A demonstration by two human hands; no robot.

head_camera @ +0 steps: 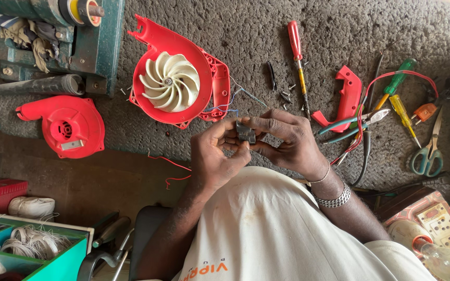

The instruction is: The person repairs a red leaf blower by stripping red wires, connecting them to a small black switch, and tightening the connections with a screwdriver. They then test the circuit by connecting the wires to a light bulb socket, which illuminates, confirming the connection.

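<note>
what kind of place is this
Likely a small appliance repair workshop: an opened red blower housing with its cream fan showing, loose screwdrivers and pliers on the mat, and both hands working a small dark part.

Beyond the hands we see an open red blower housing with its cream fan. Right of them lie a red screwdriver, pliers and scissors; a closed red blower sits left.

Bare-armed worker in a cream ribbed shirt with orange lettering at the chest; a silver link bracelet and thin bangle circle one wrist.
</note>
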